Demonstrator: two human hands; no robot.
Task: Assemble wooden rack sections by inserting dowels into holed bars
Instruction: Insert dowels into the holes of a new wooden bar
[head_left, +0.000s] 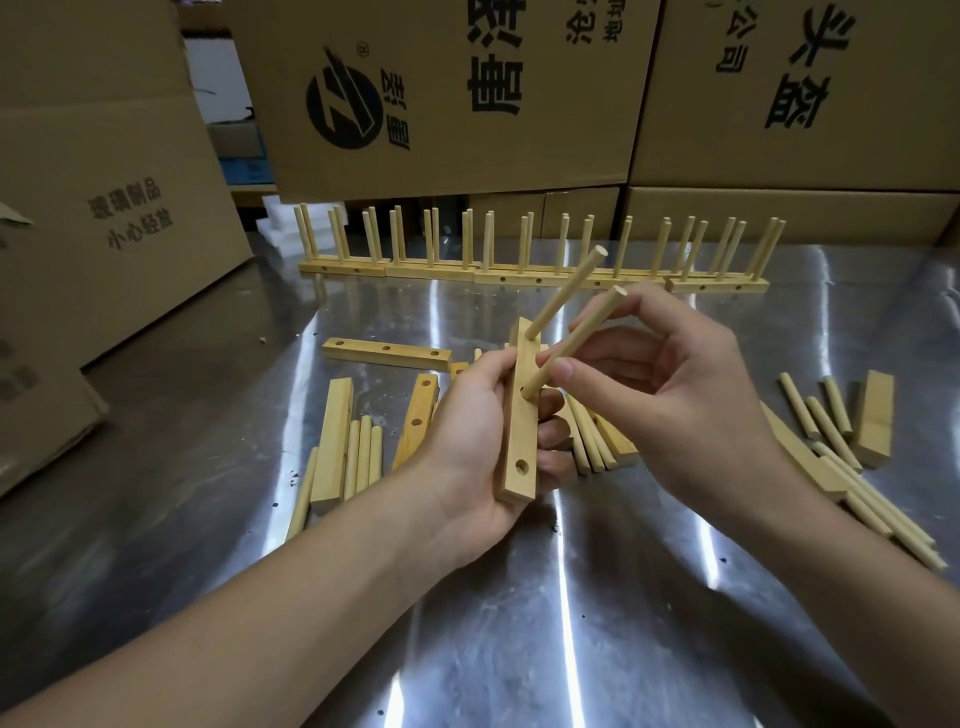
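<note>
Wooden and pale, a holed bar (521, 436) is held upright above the steel table (519, 623) by the left hand (467, 457), whose fingers are curled round its edges. One dowel (565, 292) is seated in its top hole. A second dowel (575, 340) is pinched between thumb and fingers of the right hand (675, 400), its lower tip set at the middle hole (how deep cannot be told). The bottom hole is bare. Finished rack sections (519, 265) are lined up behind, before cardboard boxes (441, 104). Loose dowels (831, 441) are scattered at right.

Glare-streaked steel tabletop (519, 623), printed cardboard boxes (447, 93) stacked close behind.
</note>
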